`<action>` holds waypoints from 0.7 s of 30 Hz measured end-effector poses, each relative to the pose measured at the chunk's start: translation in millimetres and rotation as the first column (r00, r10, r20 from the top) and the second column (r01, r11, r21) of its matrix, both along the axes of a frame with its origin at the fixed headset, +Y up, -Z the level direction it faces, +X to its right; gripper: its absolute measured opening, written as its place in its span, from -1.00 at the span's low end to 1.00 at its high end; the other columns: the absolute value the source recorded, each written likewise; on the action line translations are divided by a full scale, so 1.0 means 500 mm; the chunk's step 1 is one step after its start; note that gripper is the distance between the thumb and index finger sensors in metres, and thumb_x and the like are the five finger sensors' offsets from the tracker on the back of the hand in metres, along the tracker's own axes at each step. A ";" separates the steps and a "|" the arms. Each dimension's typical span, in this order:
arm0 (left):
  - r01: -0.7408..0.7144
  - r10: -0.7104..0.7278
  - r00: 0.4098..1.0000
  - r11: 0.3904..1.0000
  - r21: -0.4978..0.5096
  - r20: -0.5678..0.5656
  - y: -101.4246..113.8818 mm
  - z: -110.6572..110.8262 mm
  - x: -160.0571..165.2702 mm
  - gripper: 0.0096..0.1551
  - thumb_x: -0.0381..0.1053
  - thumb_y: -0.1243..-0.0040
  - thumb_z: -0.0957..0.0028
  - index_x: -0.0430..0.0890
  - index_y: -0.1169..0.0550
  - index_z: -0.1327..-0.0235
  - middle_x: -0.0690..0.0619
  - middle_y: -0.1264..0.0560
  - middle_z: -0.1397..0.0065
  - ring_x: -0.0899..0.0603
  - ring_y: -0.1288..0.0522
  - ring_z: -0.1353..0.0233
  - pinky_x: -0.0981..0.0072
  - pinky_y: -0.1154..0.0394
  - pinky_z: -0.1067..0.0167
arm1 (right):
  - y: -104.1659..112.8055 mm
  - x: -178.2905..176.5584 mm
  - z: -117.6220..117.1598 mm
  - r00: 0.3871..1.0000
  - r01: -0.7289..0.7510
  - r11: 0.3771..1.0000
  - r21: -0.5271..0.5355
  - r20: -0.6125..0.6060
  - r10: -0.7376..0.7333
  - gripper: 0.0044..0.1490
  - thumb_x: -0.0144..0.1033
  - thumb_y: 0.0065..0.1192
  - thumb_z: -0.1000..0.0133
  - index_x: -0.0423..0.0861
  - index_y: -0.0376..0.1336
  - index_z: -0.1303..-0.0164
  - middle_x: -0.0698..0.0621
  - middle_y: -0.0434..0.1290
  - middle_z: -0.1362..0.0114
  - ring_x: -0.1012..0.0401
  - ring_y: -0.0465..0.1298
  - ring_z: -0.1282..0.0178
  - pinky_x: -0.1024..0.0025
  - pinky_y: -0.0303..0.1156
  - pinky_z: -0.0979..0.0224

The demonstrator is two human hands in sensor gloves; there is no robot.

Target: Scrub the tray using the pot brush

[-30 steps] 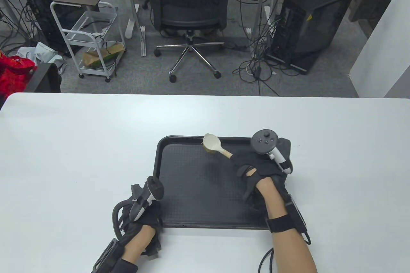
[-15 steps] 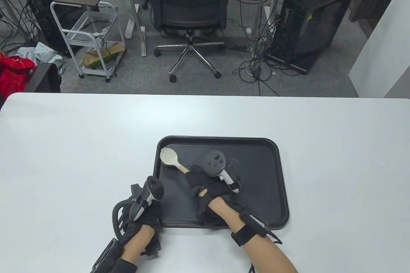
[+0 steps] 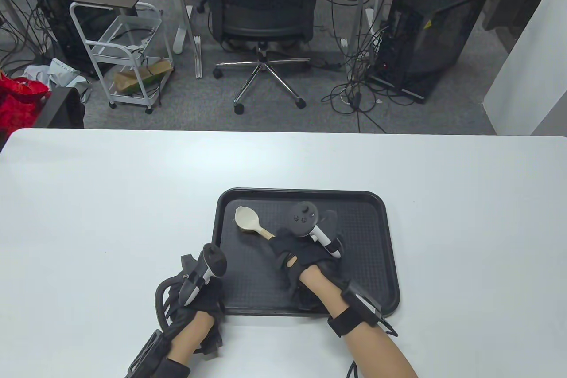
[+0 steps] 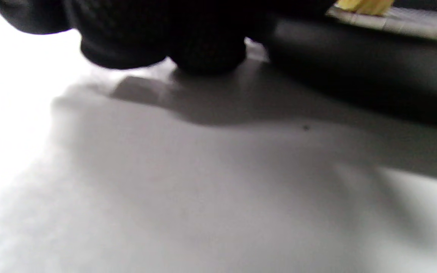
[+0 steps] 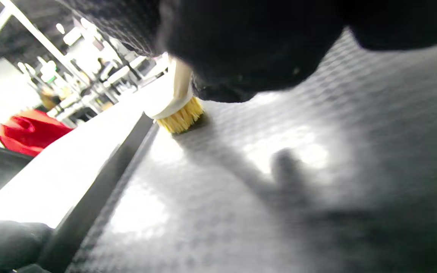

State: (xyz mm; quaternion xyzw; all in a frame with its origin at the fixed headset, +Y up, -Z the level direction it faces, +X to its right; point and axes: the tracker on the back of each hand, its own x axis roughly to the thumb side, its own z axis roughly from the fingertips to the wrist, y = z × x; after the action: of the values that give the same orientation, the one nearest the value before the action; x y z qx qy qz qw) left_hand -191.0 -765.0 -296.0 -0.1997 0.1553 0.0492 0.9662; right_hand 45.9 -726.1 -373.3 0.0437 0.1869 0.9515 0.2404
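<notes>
Right fingers curled round pot brush on tray, left fingers blurred, grip unclear

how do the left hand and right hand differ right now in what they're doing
The right hand is over the tray, gripping the pot brush by its handle; the left hand holds no tool and sits on the table at the tray's near left corner. The right hand's brush has its bristles down on the tray floor; the left hand's fingers rest beside the tray's outer wall. Both wear black gloves with a tracker on the back.
</notes>
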 end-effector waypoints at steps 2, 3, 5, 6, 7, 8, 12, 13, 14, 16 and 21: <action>0.000 0.000 1.000 1.000 0.000 0.000 0.000 0.000 0.000 -0.25 0.14 -0.14 0.04 -0.24 -0.27 -0.29 0.06 -0.57 0.08 -0.07 -0.63 0.19 -0.07 -0.55 0.05 | 0.006 0.020 -0.006 1.000 -0.022 0.999 -0.045 -0.008 0.022 -0.31 -0.10 0.21 -0.12 -0.28 0.28 -0.32 -0.15 0.62 0.08 0.13 0.64 0.57 0.11 0.58 0.35; 0.000 0.000 1.000 1.000 0.000 0.000 0.000 0.000 0.000 -0.25 0.14 -0.14 0.04 -0.23 -0.27 -0.29 0.06 -0.57 0.08 -0.07 -0.63 0.19 -0.07 -0.55 0.05 | 0.010 0.033 -0.010 1.000 -0.024 0.998 -0.066 -0.004 0.024 -0.31 -0.10 0.21 -0.12 -0.28 0.28 -0.33 -0.15 0.62 0.08 0.12 0.64 0.56 0.10 0.58 0.34; 0.001 -0.001 1.000 1.000 0.000 0.000 0.000 0.000 0.000 -0.25 0.14 -0.14 0.04 -0.23 -0.27 -0.29 0.06 -0.57 0.08 -0.07 -0.64 0.19 -0.07 -0.55 0.05 | 0.017 0.054 -0.016 0.999 -0.034 0.996 -0.087 0.004 0.035 -0.31 -0.10 0.21 -0.13 -0.28 0.28 -0.33 -0.15 0.62 0.08 0.12 0.65 0.56 0.10 0.58 0.34; 0.002 -0.002 1.000 1.000 0.000 0.001 0.000 0.000 0.000 -0.25 0.14 -0.14 0.04 -0.24 -0.27 -0.29 0.06 -0.57 0.08 -0.07 -0.63 0.19 -0.07 -0.55 0.05 | 0.020 0.063 -0.018 0.999 -0.039 0.995 -0.094 0.008 0.040 -0.31 -0.10 0.21 -0.13 -0.28 0.28 -0.33 -0.15 0.62 0.08 0.12 0.65 0.56 0.10 0.58 0.34; 0.002 -0.002 1.000 1.000 0.000 0.001 0.000 0.000 0.000 -0.25 0.14 -0.14 0.04 -0.24 -0.27 -0.29 0.06 -0.57 0.08 -0.07 -0.64 0.19 -0.07 -0.55 0.05 | 0.026 0.082 -0.021 0.999 -0.050 0.993 -0.104 0.015 0.052 -0.31 -0.10 0.21 -0.13 -0.28 0.28 -0.33 -0.15 0.62 0.09 0.12 0.64 0.57 0.10 0.58 0.35; 0.002 -0.002 1.000 1.000 0.000 0.001 0.000 0.000 0.000 -0.25 0.14 -0.14 0.04 -0.24 -0.27 -0.29 0.06 -0.57 0.08 -0.07 -0.63 0.19 -0.07 -0.55 0.05 | 0.029 0.091 -0.023 0.998 -0.056 0.992 -0.112 0.020 0.058 -0.31 -0.10 0.21 -0.13 -0.28 0.28 -0.33 -0.15 0.62 0.09 0.12 0.64 0.57 0.10 0.58 0.35; 0.003 -0.003 1.000 1.000 0.000 0.001 0.000 0.000 0.000 -0.25 0.14 -0.14 0.04 -0.24 -0.27 -0.29 0.06 -0.57 0.08 -0.07 -0.63 0.19 -0.07 -0.55 0.05 | 0.048 0.145 -0.028 0.994 -0.096 0.986 -0.135 0.044 0.103 -0.31 -0.10 0.23 -0.13 -0.28 0.29 -0.32 -0.15 0.62 0.10 0.12 0.64 0.57 0.11 0.57 0.34; 0.004 -0.004 1.000 1.000 0.000 0.001 0.000 0.000 0.000 -0.25 0.14 -0.14 0.04 -0.24 -0.27 -0.29 0.06 -0.57 0.08 -0.07 -0.63 0.19 -0.07 -0.55 0.05 | 0.050 0.155 -0.028 0.993 -0.099 0.985 -0.143 0.045 0.106 -0.32 -0.10 0.24 -0.13 -0.28 0.29 -0.32 -0.15 0.62 0.10 0.12 0.64 0.57 0.10 0.57 0.34; 0.004 -0.004 1.000 1.000 0.000 0.001 0.000 0.000 0.000 -0.25 0.14 -0.14 0.04 -0.23 -0.27 -0.29 0.06 -0.57 0.08 -0.07 -0.63 0.19 -0.07 -0.55 0.05 | 0.055 0.174 -0.029 0.994 -0.086 0.985 -0.151 0.059 0.096 -0.32 -0.10 0.26 -0.12 -0.28 0.30 -0.31 -0.16 0.62 0.11 0.11 0.63 0.57 0.09 0.57 0.34; 0.003 -0.003 1.000 1.000 0.000 0.000 0.000 0.000 0.000 -0.25 0.14 -0.14 0.04 -0.24 -0.27 -0.29 0.06 -0.57 0.08 -0.07 -0.63 0.19 -0.07 -0.55 0.05 | 0.060 0.199 -0.030 0.994 -0.073 0.984 -0.162 0.074 0.086 -0.33 -0.11 0.28 -0.12 -0.29 0.32 -0.30 -0.17 0.63 0.12 0.10 0.63 0.58 0.08 0.56 0.34; 0.004 -0.004 1.000 1.000 -0.002 0.001 0.000 0.000 0.000 -0.25 0.14 -0.14 0.04 -0.23 -0.27 -0.29 0.06 -0.57 0.08 -0.07 -0.63 0.19 -0.07 -0.55 0.05 | 0.066 0.275 -0.031 0.988 -0.041 0.981 -0.190 0.138 0.068 -0.34 -0.14 0.35 -0.09 -0.29 0.37 -0.28 -0.20 0.64 0.13 0.05 0.63 0.57 0.04 0.55 0.33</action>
State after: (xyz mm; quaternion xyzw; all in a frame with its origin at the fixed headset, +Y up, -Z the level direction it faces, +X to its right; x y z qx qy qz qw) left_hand -190.8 -764.8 -296.1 -0.2003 0.1555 0.0471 0.9662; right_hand 183.6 -693.4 -388.8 -0.0526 0.2587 0.9367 0.2302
